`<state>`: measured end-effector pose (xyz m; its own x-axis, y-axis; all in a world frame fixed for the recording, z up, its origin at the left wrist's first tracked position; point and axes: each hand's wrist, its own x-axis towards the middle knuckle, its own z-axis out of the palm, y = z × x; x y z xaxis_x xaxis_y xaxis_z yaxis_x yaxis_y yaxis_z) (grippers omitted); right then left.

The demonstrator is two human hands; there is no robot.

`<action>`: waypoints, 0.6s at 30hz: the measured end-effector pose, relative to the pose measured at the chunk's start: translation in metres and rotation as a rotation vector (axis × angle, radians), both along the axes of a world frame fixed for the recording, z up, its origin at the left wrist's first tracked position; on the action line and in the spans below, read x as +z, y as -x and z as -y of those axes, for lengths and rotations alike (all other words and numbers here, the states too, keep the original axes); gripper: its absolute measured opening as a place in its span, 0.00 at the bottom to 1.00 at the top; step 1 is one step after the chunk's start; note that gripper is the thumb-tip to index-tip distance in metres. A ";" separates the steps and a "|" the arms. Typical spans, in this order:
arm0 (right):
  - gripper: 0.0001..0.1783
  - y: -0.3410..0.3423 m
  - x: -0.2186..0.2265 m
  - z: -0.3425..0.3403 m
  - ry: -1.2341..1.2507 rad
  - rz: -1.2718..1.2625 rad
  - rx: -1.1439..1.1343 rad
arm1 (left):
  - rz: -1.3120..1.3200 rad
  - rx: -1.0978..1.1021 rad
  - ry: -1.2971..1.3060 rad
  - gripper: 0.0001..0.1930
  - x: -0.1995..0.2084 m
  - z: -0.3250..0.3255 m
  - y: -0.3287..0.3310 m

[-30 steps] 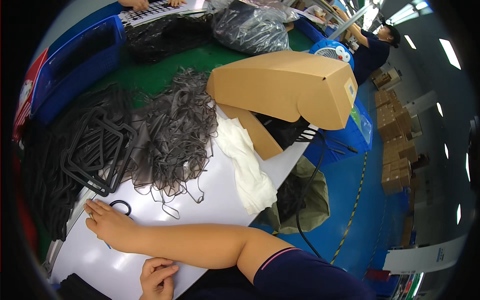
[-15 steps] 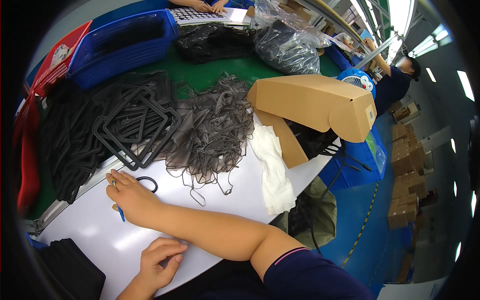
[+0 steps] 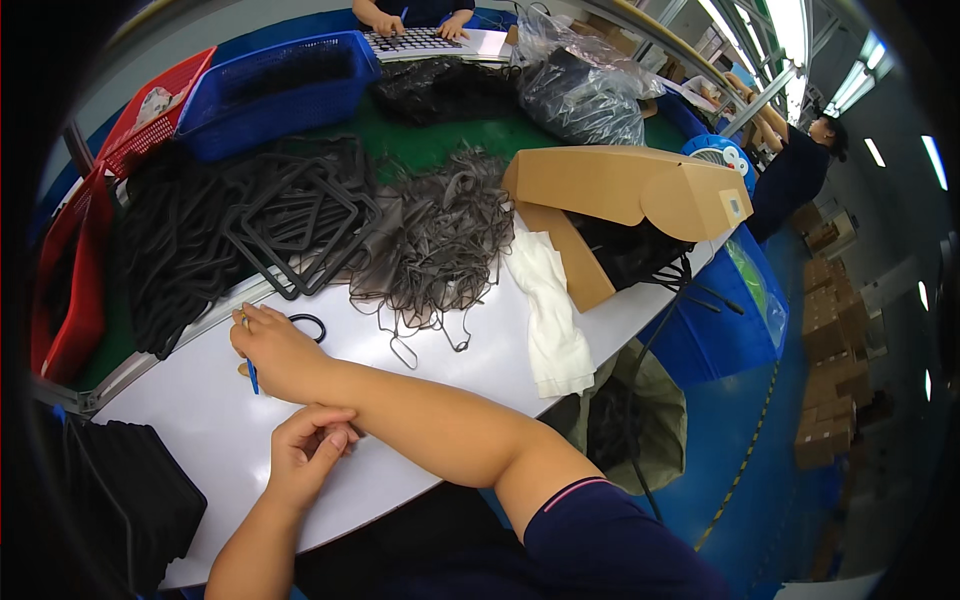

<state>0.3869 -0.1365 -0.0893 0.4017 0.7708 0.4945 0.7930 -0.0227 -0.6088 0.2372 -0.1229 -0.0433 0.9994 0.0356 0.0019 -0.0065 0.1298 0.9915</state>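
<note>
My right hand (image 3: 278,352) reaches across to the left and rests low over the white tabletop (image 3: 215,440). Its fingers are closed round a thin blue pen-like tool (image 3: 253,378), whose end sticks out below the palm; the rest is hidden. Just beyond this hand lies a black ring-shaped piece (image 3: 312,325). My left hand (image 3: 308,450) is beside my right forearm, its fingertips close to or touching it. Its fingers are loosely bent, and nothing shows in them. Past the right hand is a pile of black rectangular frames (image 3: 290,225), next to a heap of dark sheer mesh pieces (image 3: 440,235).
Black frames (image 3: 140,490) are stacked at the near left. A white cloth (image 3: 550,320) and an open cardboard box (image 3: 600,180) lie to the right. Blue (image 3: 275,90) and red (image 3: 75,280) baskets stand beyond. Co-workers are at the far side and right.
My left hand has moved up to my right forearm, its fingers curling in a little. My right hand keeps its place by the black ring. The whole view has shifted slightly.
</note>
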 end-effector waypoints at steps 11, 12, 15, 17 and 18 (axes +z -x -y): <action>0.15 -0.005 0.006 0.004 0.031 -0.056 0.044 | -0.021 0.042 0.090 0.11 -0.006 0.000 -0.012; 0.15 -0.004 0.005 0.004 0.011 -0.040 0.038 | -0.021 0.028 0.094 0.11 -0.007 -0.002 -0.011; 0.15 -0.004 0.004 0.004 0.008 -0.029 0.023 | -0.024 -0.004 0.103 0.11 -0.005 -0.002 -0.010; 0.15 -0.003 0.003 0.004 0.023 -0.035 0.018 | -0.030 -0.020 0.107 0.11 -0.005 -0.002 -0.007; 0.15 -0.002 0.002 0.003 0.013 -0.037 0.016 | -0.022 -0.038 0.117 0.11 -0.006 -0.002 -0.006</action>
<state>0.3891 -0.1394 -0.0870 0.4065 0.7835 0.4699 0.7706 -0.0177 -0.6371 0.2431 -0.1211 -0.0490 0.9997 -0.0034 -0.0223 0.0225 0.2446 0.9694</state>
